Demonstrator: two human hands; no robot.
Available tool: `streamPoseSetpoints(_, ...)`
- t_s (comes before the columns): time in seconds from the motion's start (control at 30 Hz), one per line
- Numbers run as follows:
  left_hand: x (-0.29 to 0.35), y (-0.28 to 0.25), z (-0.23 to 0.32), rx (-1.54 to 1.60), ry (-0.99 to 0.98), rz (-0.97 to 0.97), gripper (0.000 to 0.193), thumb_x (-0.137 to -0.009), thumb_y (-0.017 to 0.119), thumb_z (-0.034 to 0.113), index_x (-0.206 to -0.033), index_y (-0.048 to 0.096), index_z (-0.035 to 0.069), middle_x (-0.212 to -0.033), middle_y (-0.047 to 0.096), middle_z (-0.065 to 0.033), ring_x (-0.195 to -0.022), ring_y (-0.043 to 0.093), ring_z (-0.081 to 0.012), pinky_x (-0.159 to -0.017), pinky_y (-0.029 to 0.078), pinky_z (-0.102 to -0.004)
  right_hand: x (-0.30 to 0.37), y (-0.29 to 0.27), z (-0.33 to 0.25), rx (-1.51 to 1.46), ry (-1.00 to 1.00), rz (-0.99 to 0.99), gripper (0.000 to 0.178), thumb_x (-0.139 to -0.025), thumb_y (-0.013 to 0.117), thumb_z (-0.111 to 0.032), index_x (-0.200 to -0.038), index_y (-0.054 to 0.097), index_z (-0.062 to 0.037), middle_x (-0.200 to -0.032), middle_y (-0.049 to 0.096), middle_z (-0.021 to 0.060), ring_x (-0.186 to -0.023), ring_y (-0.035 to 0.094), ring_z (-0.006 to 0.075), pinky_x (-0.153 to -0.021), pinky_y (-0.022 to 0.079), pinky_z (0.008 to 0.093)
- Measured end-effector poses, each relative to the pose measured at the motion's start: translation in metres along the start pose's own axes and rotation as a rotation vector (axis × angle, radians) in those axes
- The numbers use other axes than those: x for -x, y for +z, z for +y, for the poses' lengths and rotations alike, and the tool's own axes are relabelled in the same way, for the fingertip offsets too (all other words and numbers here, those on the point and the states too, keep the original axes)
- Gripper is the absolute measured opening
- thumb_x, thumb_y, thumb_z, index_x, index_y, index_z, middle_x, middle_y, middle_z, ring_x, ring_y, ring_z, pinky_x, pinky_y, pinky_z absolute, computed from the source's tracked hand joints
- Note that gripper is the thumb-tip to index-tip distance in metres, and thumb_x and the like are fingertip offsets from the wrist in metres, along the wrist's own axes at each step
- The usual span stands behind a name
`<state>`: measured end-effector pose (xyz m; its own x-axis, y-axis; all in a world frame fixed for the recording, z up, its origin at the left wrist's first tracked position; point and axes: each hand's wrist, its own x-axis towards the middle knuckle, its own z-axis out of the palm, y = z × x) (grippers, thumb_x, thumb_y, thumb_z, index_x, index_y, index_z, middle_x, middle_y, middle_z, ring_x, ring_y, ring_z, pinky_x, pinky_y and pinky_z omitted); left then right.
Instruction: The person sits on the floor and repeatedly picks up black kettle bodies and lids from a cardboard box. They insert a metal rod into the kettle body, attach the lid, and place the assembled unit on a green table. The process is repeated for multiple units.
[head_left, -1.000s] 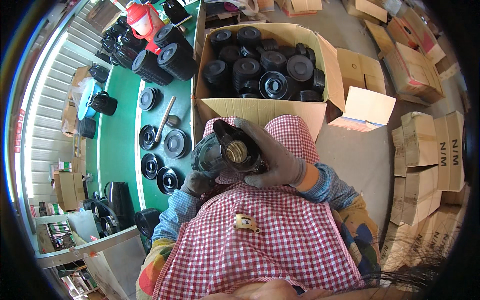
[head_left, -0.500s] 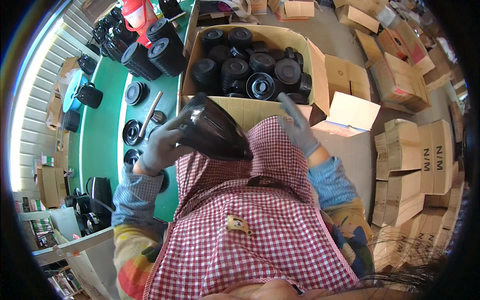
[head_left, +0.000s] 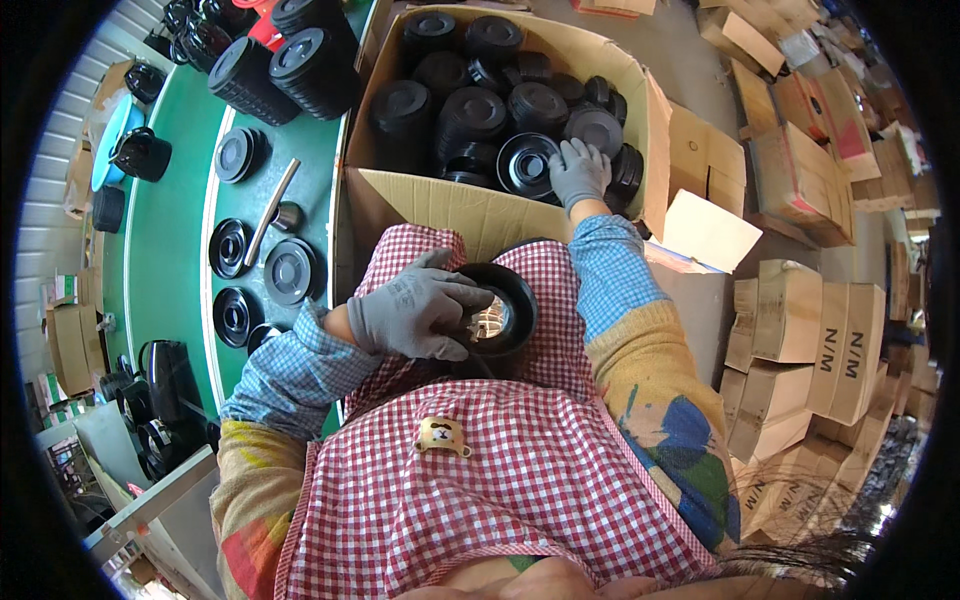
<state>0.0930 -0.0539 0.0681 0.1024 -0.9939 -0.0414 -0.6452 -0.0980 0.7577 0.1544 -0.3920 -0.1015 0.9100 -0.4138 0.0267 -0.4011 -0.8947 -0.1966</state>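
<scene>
In my lap stands a glossy black jug body (head_left: 521, 345), its round mouth facing up and a shiny metallic inside showing through it. My left hand (head_left: 418, 308), in a grey glove, lies over the left side of its rim with the fingers hooked round it. My right hand (head_left: 580, 174), gloved too, reaches into the cardboard box (head_left: 455, 197), fingers apart. It rests between a flat black round disc (head_left: 594, 128) and an upturned black ring-shaped part (head_left: 526, 165); whether it grips either does not show.
Stacks of black round parts (head_left: 472, 115) fill the box. On the green bench (head_left: 165, 250) to the left lie black discs (head_left: 290, 270), a stick-like tool (head_left: 270, 212) and tall black stacks (head_left: 315, 70). Cartons (head_left: 790, 320) are piled to the right.
The jug body has come down into my lap and turned mouth up, my left hand shifting onto its rim. My right hand has moved forward into the box.
</scene>
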Motion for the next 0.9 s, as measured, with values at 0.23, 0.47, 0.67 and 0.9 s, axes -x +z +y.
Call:
streamPoseSetpoints(0.23,0.012,0.014,-0.039,0.659,0.004,0.279,0.028,-0.096,0.067,0.027,-0.085,0.074,0.002,-0.13,0.064,-0.0235,-0.117,0.062,-0.0318,-0.1,0.045,-0.0468,0.023,-0.049,-0.007,-0.737,0.021,0.131,0.03,-0.097,0.063,-0.026,-0.122,0.074,-0.014,-0.126,0.071,0.004,-0.111,0.067,0.0254,-0.099,0.05,0.0355)
streamPoseSetpoints(0.47,-0.007,0.013,-0.01,1.118,-0.138,0.741,0.061,-0.106,0.053,0.031,-0.155,0.033,0.001,-0.144,0.051,-0.0161,-0.137,0.046,-0.0249,-0.115,0.036,-0.0386,0.151,-0.158,-0.054,-1.462,-0.354,-0.071,0.033,-0.094,0.063,-0.001,-0.126,0.069,-0.0021,-0.128,0.068,0.0108,-0.118,0.063,0.0213,-0.106,0.048,0.0337)
streamPoseSetpoints(0.67,0.0,0.025,-0.01,0.992,0.077,0.558,0.051,-0.11,0.041,0.038,-0.145,0.043,0.001,-0.139,0.054,-0.0137,-0.13,0.051,-0.0236,-0.112,0.038,-0.0369,0.197,-0.149,-0.068,-1.825,-0.38,-0.298,0.04,-0.102,0.059,-0.031,-0.126,0.067,-0.0002,-0.128,0.067,0.0142,-0.124,0.06,0.0252,-0.111,0.043,0.038)
streamPoseSetpoints(0.9,0.005,0.039,-0.02,0.586,0.145,0.512,0.055,-0.111,0.031,0.038,-0.118,0.065,-0.004,-0.132,0.06,-0.0223,-0.123,0.058,-0.033,-0.11,0.041,-0.0429,0.207,-0.123,-0.051,-1.403,-0.617,-0.295,0.046,-0.104,0.052,-0.039,-0.107,0.076,0.0001,-0.12,0.07,0.0152,-0.119,0.061,0.0284,-0.113,0.038,0.0429)
